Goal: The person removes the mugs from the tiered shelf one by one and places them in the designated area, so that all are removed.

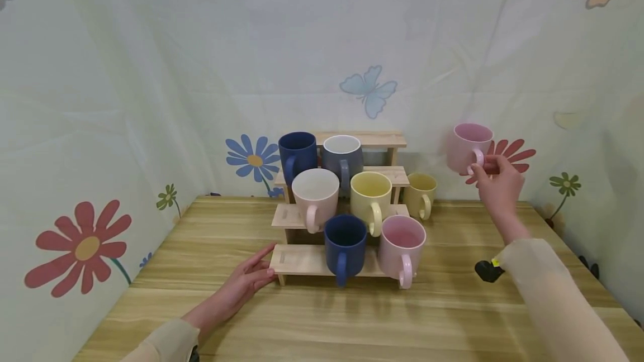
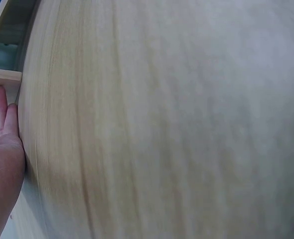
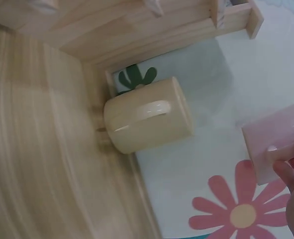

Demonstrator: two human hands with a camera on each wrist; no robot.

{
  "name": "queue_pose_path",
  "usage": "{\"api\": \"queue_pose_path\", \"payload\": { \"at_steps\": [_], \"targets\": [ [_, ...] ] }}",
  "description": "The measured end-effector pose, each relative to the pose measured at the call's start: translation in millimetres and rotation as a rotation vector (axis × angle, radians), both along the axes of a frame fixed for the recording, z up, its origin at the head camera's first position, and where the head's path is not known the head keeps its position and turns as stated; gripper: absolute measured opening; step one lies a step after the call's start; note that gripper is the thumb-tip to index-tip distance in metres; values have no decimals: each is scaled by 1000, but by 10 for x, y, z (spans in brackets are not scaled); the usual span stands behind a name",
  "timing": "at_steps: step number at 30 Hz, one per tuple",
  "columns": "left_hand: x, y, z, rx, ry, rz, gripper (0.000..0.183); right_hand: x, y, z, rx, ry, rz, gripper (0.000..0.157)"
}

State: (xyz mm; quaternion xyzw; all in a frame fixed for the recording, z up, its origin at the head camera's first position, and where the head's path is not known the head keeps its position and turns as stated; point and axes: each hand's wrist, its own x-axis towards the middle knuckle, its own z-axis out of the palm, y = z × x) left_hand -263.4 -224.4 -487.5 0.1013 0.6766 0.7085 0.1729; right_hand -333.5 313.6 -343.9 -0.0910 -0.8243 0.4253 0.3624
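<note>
My right hand pinches the handle of a pink mug, held up above the back right of the table. In the right wrist view that pink mug shows at the right edge. A yellow mug stands on the table beside the rack. My left hand rests its straight fingers against the left end of the lowest step of the wooden rack. On the rack's steps stand a dark blue mug, another pink mug, a pale pink mug and another yellow mug.
Higher on the rack are a tall dark blue mug and a grey-blue mug with a white inside. The rack's top step stands close to the flowered curtain. Wooden table top spreads in front.
</note>
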Motion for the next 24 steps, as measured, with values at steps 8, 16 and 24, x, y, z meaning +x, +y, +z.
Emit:
{"api": "queue_pose_path", "payload": {
  "at_steps": [8, 16, 24],
  "targets": [
    [10, -2, 11, 1, -2, 1, 74, -19, 38, -265, 20, 34, -24, 32],
    [1, 4, 4, -3, -8, 2, 73, -43, 54, -518, -11, -24, -44, 34],
    [9, 3, 17, 3, -4, 2, 74, -101, 10, -711, -50, -57, -55, 30]
  ]
}}
